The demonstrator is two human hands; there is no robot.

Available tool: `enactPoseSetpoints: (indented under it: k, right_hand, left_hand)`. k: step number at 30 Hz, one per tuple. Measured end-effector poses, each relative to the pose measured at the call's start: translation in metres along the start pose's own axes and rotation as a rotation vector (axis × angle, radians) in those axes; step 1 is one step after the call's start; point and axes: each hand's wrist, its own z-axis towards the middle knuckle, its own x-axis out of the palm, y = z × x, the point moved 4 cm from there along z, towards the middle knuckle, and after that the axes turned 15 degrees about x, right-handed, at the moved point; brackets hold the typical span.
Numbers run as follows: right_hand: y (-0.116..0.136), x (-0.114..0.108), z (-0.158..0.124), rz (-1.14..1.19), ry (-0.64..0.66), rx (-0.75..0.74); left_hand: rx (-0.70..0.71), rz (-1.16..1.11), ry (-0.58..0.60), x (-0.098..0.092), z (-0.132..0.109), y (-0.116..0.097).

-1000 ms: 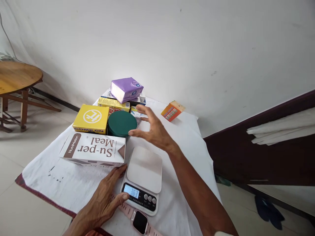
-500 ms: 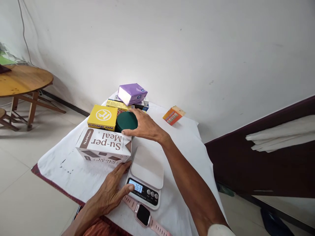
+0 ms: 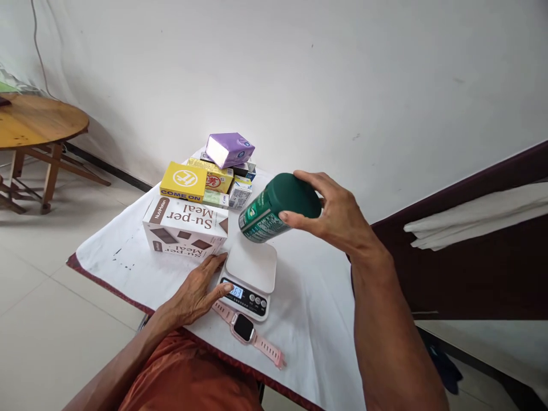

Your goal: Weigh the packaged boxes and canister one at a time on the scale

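My right hand (image 3: 327, 214) is closed round the dark green lid of a green canister (image 3: 272, 208). The canister is tilted, its lower end pointing left, in the air above the back of a white kitchen scale (image 3: 252, 265). My left hand (image 3: 199, 291) lies at the scale's left edge, its fingers stretched out and its thumb at the lit display, partly covering the digits; "63" shows. Just behind these fingers stands a white "Su-per Meal" box (image 3: 186, 228). A pink-strapped smartwatch (image 3: 244, 328) lies along the scale's front.
Behind the white box are a yellow "COME ON" box (image 3: 183, 181), several smaller cartons and a purple tissue pack (image 3: 230, 149). A white cloth (image 3: 111, 240) covers the table, which stands by a wall. A round wooden table (image 3: 43, 120) is at far left.
My right hand has lifted the green canister from among the boxes and carried it right, tilting it. My left hand stays by the scale. The orange box at the back is now hidden.
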Motion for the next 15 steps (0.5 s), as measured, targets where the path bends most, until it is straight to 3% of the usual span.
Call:
enactPoseSetpoints:
  k: [3,7,11,15]
  right_hand:
    - [-0.009,-0.003,-0.027,0.027,0.074,0.017]
    - [-0.015,0.010,-0.053,0.054,0.147,-0.016]
    - [-0.015,0.019,-0.066,0.077,0.116,-0.044]
    - [-0.024,0.023,-0.071,0.178,0.152,0.048]
  left_hand:
    - [0.018,0.014,0.004,0.000,-0.001,0.000]
    - [0.009,0.023,0.015,0.001,-0.002,0.002]
    - [-0.007,0.023,0.016,0.000,-0.001,0.001]
    - [-0.020,0.006,0.013,-0.001,0.001,0.000]
